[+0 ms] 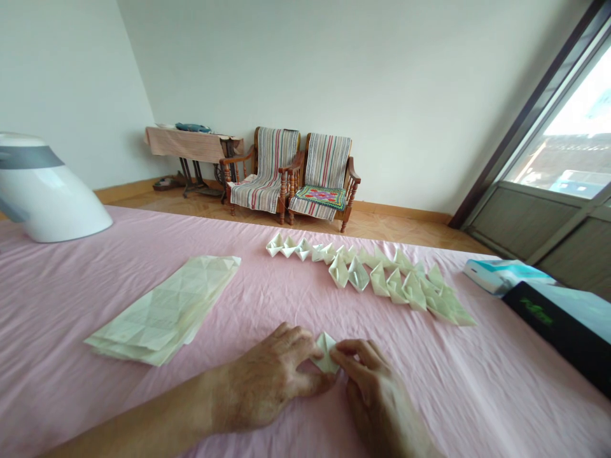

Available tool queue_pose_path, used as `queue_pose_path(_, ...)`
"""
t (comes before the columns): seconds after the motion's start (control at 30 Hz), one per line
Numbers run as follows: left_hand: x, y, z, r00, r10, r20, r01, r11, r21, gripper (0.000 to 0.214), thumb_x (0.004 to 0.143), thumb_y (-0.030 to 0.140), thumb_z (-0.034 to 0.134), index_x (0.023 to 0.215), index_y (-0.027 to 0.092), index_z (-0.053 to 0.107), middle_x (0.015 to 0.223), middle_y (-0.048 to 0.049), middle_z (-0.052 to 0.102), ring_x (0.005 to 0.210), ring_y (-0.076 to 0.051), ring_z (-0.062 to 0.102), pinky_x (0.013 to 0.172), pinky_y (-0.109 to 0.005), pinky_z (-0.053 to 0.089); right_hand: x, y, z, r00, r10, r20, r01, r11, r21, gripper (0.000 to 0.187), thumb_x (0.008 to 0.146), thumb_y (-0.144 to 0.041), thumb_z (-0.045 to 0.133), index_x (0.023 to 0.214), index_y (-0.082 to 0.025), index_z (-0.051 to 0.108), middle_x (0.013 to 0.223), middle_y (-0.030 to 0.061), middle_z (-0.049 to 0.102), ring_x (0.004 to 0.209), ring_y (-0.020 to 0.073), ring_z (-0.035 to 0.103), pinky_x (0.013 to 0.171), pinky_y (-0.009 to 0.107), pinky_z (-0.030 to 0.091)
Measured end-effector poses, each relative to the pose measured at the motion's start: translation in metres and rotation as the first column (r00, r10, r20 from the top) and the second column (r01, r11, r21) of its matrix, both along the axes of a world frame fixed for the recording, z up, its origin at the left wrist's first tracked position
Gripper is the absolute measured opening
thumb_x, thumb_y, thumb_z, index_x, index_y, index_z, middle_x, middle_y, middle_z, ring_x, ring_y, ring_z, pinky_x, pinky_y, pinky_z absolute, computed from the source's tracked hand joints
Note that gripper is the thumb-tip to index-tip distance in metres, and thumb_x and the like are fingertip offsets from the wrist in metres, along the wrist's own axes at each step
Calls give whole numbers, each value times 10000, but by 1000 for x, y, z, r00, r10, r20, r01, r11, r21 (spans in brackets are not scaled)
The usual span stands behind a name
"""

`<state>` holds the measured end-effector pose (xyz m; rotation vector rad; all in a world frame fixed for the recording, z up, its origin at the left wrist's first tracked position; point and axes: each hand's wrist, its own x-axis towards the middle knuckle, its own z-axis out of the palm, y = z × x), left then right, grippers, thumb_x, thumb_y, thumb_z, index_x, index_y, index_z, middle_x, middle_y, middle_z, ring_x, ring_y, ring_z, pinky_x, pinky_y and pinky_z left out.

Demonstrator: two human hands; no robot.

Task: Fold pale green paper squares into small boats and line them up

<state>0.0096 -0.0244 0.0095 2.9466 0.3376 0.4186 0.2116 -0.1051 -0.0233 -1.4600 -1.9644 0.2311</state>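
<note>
A small folded piece of pale paper [326, 348], diamond-shaped with a crease down its middle, lies on the pink cloth between my hands. My left hand [272, 375] pinches its left side, the fingertips at the upper edge and the thumb along the lower one. On the opposite side my right hand [375, 381] has thumb and fingers closed on the right corner. Beyond them stand rows of folded paper boats [403, 286], set close together. To the left lies a stack of creased paper sheets [165, 305].
The pink cloth [267, 305] is wrinkled. A white kettle-like vessel [62, 197] stands at far left. At right are a black box [548, 324] and a blue-and-white packet [506, 275]. Past the edge are two wooden chairs [284, 165] and a draped table [186, 143].
</note>
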Motion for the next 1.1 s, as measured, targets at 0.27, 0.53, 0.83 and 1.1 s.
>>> queue_pose_path(0.27, 2, -1, 7, 995, -38, -93, 41, 998, 39, 297, 960, 161, 493, 1243, 234, 544, 1072, -68, 600, 1011, -242, 513, 904, -365, 384, -3, 8, 0, 962, -32, 272, 46, 998, -45, 490, 774, 31, 451, 1152, -243, 598, 1060, 64, 616, 902, 245, 548, 728, 368, 453)
queue_pose_path(0.53, 2, -4, 9, 999, -45, -20, 44, 999, -20, 325, 954, 147, 487, 1255, 262, 536, 1123, -75, 601, 1056, -241, 525, 926, -381, 367, -10, 20, 8, 973, -46, 225, 67, 994, -86, 320, 845, -22, 487, 1041, -227, 636, 981, 73, 600, 873, 237, 545, 728, 344, 452)
queue_pose_path(0.83, 2, -9, 6, 1000, -6, -15, 5, 995, -102, 281, 902, 82, 522, 1131, 236, 575, 1148, -76, 571, 1115, -240, 494, 1041, -420, 313, -3, 35, 2, 984, -122, -129, 106, 986, -125, 318, 815, -34, 422, 903, -209, 672, 828, 24, 574, 739, 144, 573, 659, 248, 427)
queue_pose_path(1.1, -1, -4, 3, 998, 17, 61, -8, 988, -156, 379, 853, 30, 492, 1154, 241, 580, 1126, -75, 576, 1036, -239, 519, 965, -406, 369, -3, 31, -10, 961, -232, -150, 205, 963, -174, 106, 726, -140, 577, 783, -204, 514, 748, -10, 541, 641, 142, 516, 556, 243, 353)
